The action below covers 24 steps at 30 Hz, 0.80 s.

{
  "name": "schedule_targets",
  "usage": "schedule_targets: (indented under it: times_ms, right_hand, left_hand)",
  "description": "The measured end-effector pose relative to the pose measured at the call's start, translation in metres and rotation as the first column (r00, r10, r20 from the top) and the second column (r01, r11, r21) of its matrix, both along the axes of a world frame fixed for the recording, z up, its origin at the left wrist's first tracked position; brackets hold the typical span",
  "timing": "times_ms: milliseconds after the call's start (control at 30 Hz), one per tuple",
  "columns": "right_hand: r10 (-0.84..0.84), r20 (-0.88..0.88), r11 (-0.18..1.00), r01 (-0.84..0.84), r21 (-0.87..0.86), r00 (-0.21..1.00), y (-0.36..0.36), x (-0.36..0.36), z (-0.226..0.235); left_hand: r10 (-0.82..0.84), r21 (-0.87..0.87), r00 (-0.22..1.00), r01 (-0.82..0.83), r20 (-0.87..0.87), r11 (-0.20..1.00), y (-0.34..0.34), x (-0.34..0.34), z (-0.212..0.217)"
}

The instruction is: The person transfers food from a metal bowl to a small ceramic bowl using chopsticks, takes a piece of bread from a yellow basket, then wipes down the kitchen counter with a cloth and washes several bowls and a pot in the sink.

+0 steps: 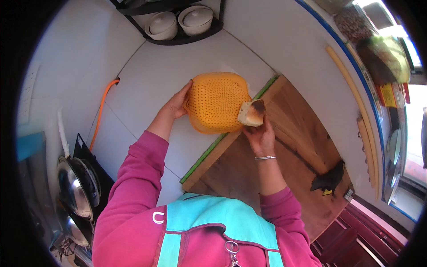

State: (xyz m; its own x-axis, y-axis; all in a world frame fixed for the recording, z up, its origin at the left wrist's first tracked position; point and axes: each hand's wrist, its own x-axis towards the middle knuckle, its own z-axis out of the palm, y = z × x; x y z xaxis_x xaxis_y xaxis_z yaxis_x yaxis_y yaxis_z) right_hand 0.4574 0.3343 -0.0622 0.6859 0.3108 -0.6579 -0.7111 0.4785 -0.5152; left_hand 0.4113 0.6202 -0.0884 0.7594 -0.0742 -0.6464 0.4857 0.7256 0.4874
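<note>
A yellow plastic colander basket [218, 100], full of small holes, is held up in front of the white wall. My left hand [179, 101] grips its left rim. In my right hand [260, 137] is a thick pale piece of bread [251, 114] with a dark brown, scorched-looking patch on top. The bread overlaps the basket's right rim; whether the two touch, I cannot tell. My right fingers are closed around the bread's lower side and partly hidden behind it.
Below lies a wooden worktop [235, 169] with a green strip along its edge. A black cloth-like thing [328, 179] rests at its right. Lidded pots [195, 20] stand on a black corner shelf [178, 41]. Pans [73, 187] are at left, near an orange hose [103, 100].
</note>
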Motion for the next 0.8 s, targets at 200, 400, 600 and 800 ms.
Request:
schedule_targets:
  times_ms: [200,400,600,800]
  right_hand:
    - [-0.046,0.008,0.995,0.045,0.093,0.999,0.048,0.02,-0.013]
    - [-0.091,0.018,0.993,0.089,0.08,0.996,0.069,0.047,-0.013]
    - [-0.031,0.025,0.996,0.029,0.081,0.999,0.06,0.037,-0.006]
    - [-0.109,-0.014,0.99,0.11,0.092,0.994,0.064,0.029,-0.026]
  left_hand:
    - [0.11,0.033,0.993,-0.111,0.044,0.993,0.044,0.027,-0.011]
    - [0.091,0.158,0.995,-0.097,0.046,0.983,0.062,0.084,-0.025]
    - [0.013,0.196,1.0,-0.015,0.013,0.981,0.059,0.072,-0.016]
    - [0.12,0.723,0.977,-0.211,0.176,0.657,0.045,0.096,-0.03]
